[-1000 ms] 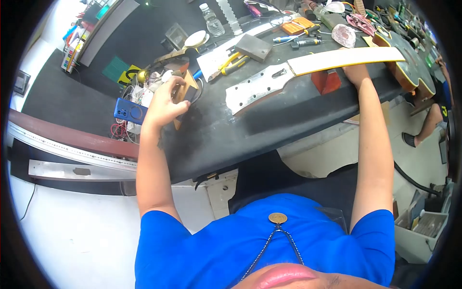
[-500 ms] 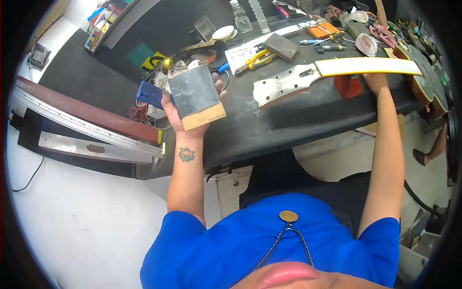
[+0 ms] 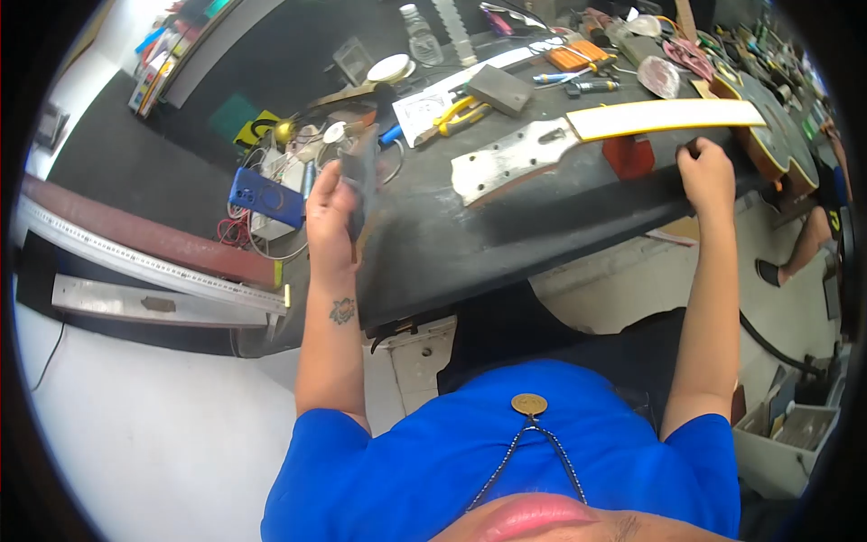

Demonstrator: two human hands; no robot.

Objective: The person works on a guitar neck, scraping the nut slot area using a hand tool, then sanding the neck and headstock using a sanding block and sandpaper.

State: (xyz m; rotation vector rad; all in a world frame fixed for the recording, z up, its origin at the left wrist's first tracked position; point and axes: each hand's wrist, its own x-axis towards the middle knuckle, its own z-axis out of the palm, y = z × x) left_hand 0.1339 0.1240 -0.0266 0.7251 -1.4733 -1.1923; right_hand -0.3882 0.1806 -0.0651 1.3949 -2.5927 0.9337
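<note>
My left hand (image 3: 330,212) grips a piece of dark grey sandpaper (image 3: 361,185) with a tan edge. It is turned nearly edge-on and slightly blurred, above the bench. My right hand (image 3: 709,176) is closed just in front of the guitar neck (image 3: 664,117), apart from it. Something small and dark shows at its fingertips, too little to name. The neck lies with its pale, worn headstock (image 3: 515,163) toward the left and joins a guitar body (image 3: 768,126) at the right. Under the neck is a dark red piece (image 3: 628,158).
A blue phone (image 3: 266,197) lies beside cables left of my left hand. Yellow-handled pliers (image 3: 461,116), a grey block (image 3: 499,88) and a bottle (image 3: 421,36) stand farther back. Long metal straightedges (image 3: 163,280) lie at left. Another person's leg (image 3: 806,244) shows at far right.
My left hand has rotated the sandpaper from face-up to nearly edge-on. My right hand has come out from beneath the neck toward me, now closed. The whole view has shifted slightly.
</note>
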